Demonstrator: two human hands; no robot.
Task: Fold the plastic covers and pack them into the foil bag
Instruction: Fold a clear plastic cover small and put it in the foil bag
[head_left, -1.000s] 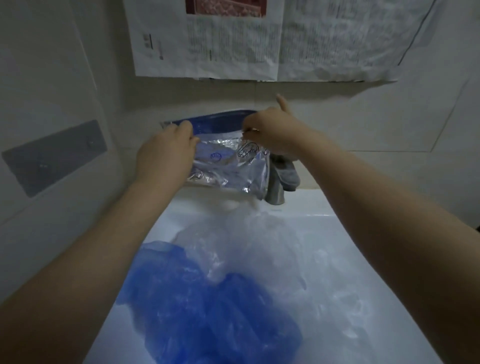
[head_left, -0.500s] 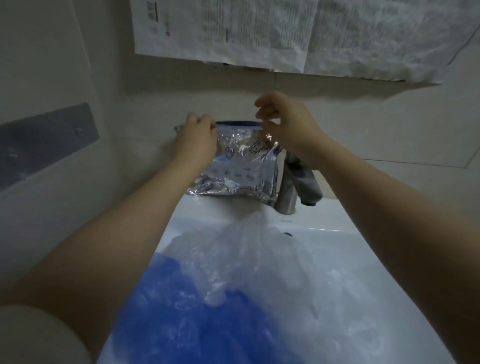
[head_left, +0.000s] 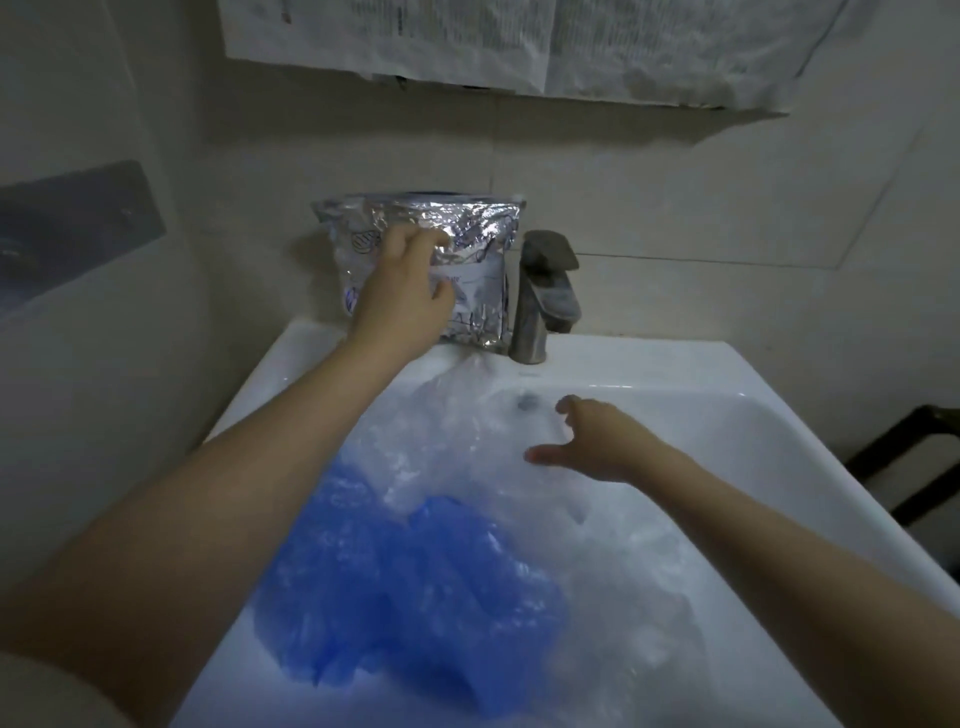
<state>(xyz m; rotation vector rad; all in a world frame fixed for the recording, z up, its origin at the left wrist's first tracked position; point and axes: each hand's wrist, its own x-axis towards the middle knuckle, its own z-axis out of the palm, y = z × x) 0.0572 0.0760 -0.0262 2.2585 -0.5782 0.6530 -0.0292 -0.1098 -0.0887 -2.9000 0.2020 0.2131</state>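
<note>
The foil bag (head_left: 467, 244) stands upright on the back ledge of the sink (head_left: 727, 374), against the wall, just beside the tap (head_left: 545, 296). The left hand (head_left: 405, 291) rests on its front, fingers bent at the crinkled top; whether it actually pinches the foil I cannot tell. The right hand (head_left: 592, 441) hovers with fingers spread over the clear plastic covers (head_left: 467, 431), holding nothing. The clear and blue plastic covers (head_left: 415, 587) lie loose and unfolded in the basin, so folding and packing mostly seem left to do.

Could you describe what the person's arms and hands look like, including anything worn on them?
Both forearms are bare up to the frame edge, with no sleeves showing. The left hand and right hand are ungloved; no rings, watch or bracelets are visible.
</note>
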